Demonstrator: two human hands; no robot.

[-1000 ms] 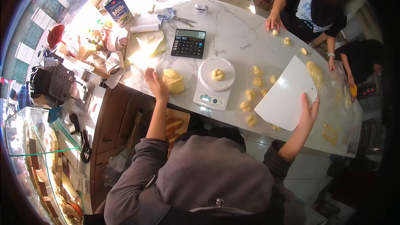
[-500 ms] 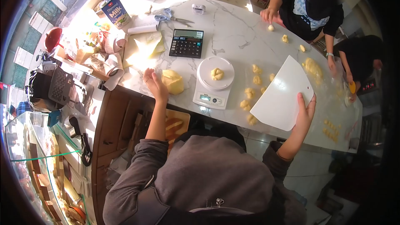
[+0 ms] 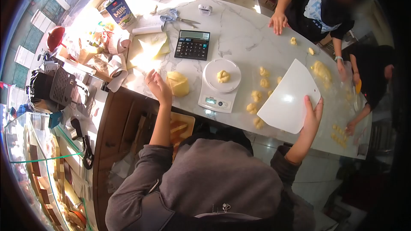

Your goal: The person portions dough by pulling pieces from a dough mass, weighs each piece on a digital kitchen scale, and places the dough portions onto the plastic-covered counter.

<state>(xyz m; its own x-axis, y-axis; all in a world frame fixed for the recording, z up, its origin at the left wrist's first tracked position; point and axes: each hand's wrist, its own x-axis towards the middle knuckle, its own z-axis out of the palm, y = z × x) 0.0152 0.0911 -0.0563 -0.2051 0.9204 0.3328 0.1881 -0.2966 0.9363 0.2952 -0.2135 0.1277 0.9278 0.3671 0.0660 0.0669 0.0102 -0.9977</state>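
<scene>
White plastic scale [image 3: 216,98] on veined white surface [image 3: 248,32]; knobbly yellow dough piece [image 3: 223,76] on its round pan [image 3: 212,81]. Black rectangular calculator [image 3: 192,45] behind-left, big yellow dough block [image 3: 177,84] left, small yellow dough lumps [image 3: 256,96] right. Flat white plastic scraper [image 3: 287,98] right of those, probably hiding a few.

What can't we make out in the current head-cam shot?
- Head view: digits on the scale readout, too small.
- Head view: digits on the calculator screen, too small.
- Head view: right hand, fingers behind the white board hidden by it.
- Head view: tabletop beneath the white board, covered by it; any dough there can't be counted.
</scene>
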